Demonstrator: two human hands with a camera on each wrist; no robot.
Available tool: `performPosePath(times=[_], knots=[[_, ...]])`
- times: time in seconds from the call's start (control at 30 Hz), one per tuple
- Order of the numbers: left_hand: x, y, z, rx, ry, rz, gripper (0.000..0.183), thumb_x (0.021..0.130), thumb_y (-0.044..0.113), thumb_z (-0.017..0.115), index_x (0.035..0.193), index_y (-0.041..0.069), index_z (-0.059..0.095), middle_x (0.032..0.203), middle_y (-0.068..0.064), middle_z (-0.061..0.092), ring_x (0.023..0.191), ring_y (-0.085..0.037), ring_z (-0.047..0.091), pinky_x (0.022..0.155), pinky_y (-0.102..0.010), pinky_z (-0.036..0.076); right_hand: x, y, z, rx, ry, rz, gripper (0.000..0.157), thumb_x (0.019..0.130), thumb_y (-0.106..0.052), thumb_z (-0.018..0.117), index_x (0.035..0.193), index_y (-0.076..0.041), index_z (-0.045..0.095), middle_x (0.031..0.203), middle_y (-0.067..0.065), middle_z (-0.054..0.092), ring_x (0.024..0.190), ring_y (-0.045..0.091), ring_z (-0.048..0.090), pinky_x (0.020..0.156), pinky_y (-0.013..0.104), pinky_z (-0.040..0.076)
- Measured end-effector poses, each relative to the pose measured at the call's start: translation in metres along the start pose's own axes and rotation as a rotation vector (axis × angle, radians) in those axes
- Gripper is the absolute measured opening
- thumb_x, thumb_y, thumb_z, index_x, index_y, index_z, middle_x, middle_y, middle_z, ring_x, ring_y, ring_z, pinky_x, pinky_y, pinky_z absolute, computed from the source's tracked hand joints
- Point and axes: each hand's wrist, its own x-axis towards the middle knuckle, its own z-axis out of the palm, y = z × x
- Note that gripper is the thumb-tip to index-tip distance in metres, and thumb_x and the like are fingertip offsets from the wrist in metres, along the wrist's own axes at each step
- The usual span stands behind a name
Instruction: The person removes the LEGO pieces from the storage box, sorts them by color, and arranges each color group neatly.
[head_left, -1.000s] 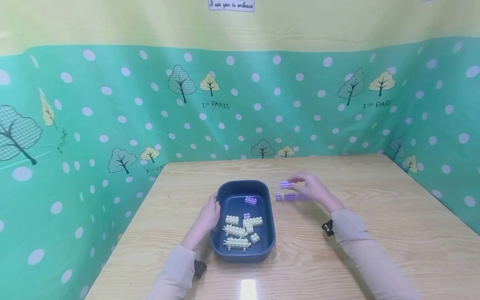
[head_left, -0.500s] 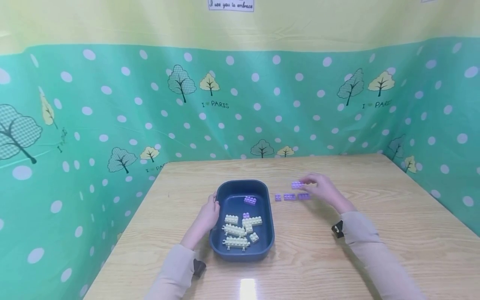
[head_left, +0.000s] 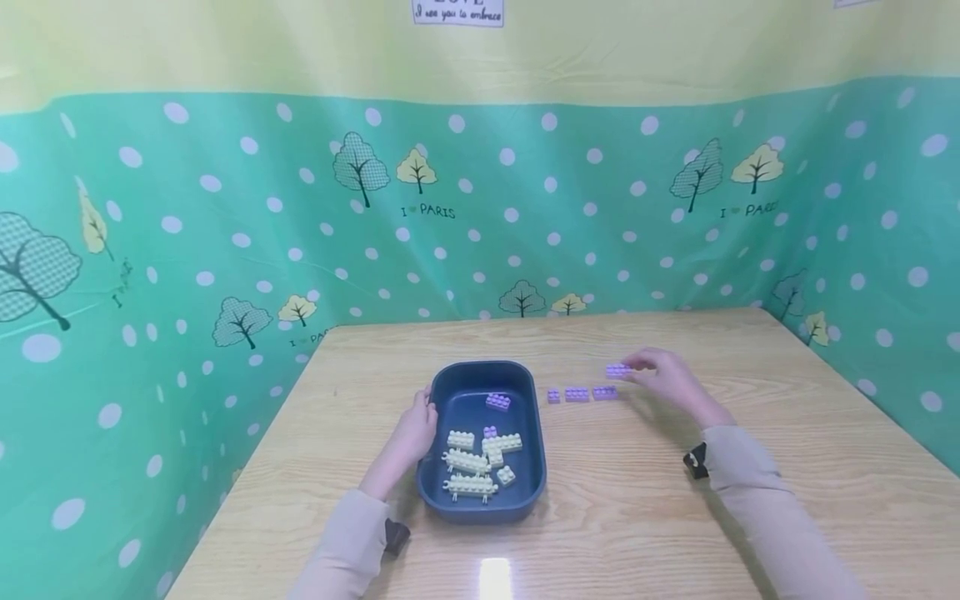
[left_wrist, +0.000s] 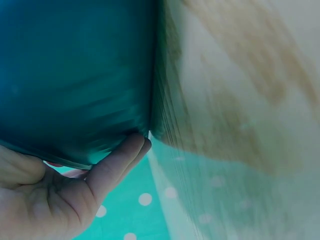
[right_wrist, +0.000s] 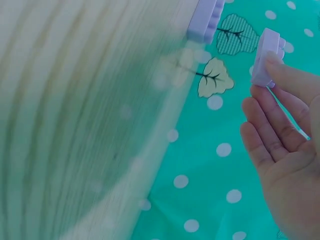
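Observation:
My right hand [head_left: 671,382] pinches a purple toy building brick [head_left: 617,371] between thumb and fingertips, above the table to the right of the bin. In the right wrist view the held brick [right_wrist: 266,57] has its studs facing right. Just nearer me lie three purple bricks in a row: a small one [head_left: 553,396], then two longer ones, the last [head_left: 604,392] close below the held brick. My left hand [head_left: 412,427] grips the left side of a dark blue bin [head_left: 537,425]; in the left wrist view its fingers lie against the bin's outer wall [left_wrist: 75,75].
Inside the bin are a purple brick [head_left: 498,402], a small purple one [head_left: 490,432] and several cream bricks [head_left: 470,484], some with little side pegs. A wooden table [head_left: 615,517] bears everything. Green dotted cloth [head_left: 450,250] hangs along its back and sides.
My right hand has moved to the right with the purple brick, uncovering the last brick of the row. My left hand stays on the bin's side.

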Motion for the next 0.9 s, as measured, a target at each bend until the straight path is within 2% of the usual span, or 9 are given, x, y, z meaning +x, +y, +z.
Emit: performPosePath(times=[0.23,0.47,0.63,0.77,0.9], knots=[[-0.002,0.000,0.001,-0.002,0.002,-0.014,0.046,0.099,0.011,0.031,0.139,-0.012,0.027,0.115,-0.039,0.055,0.102,-0.045,0.059,0.086,-0.052,0.052,-0.006,0.009,-0.006,-0.011,-0.002,0.000,0.033,0.088,-0.016,0.064,0.115,0.003,0.062,0.112,0.023,0.063,0.107,0.041,0.056,0.096,0.058,0.042],[-0.001,0.001,0.000,0.013,0.015,-0.008,0.046,0.099,0.010,0.032,0.139,-0.012,0.027,0.113,-0.039,0.056,0.099,-0.045,0.061,0.082,-0.050,0.053,-0.012,0.015,-0.010,0.003,-0.022,0.025,0.033,0.089,-0.017,0.063,0.114,0.004,0.061,0.113,0.024,0.062,0.109,0.043,0.054,0.096,0.061,0.040],[-0.001,0.000,0.000,0.017,0.010,-0.007,0.045,0.099,0.011,0.032,0.139,-0.011,0.028,0.113,-0.038,0.057,0.096,-0.043,0.062,0.080,-0.049,0.054,-0.015,0.015,-0.011,0.048,-0.057,0.135,0.037,0.088,-0.027,0.064,0.115,-0.001,0.061,0.113,0.019,0.061,0.109,0.039,0.053,0.094,0.060,0.041],[-0.001,0.000,0.001,0.013,0.004,0.002,0.045,0.099,0.011,0.032,0.139,-0.011,0.028,0.111,-0.038,0.057,0.094,-0.042,0.063,0.078,-0.048,0.054,-0.018,0.014,-0.012,0.102,-0.095,0.230,0.039,0.086,-0.031,0.066,0.116,-0.006,0.060,0.115,0.014,0.059,0.108,0.034,0.053,0.090,0.054,0.045],[-0.002,0.000,0.001,0.013,0.008,0.019,0.045,0.099,0.010,0.033,0.138,-0.012,0.029,0.118,-0.038,0.054,0.100,-0.045,0.060,0.083,-0.050,0.053,-0.019,0.016,-0.012,0.083,-0.114,0.231,0.038,0.088,-0.027,0.064,0.117,-0.004,0.059,0.113,0.016,0.059,0.106,0.034,0.054,0.088,0.053,0.047]])
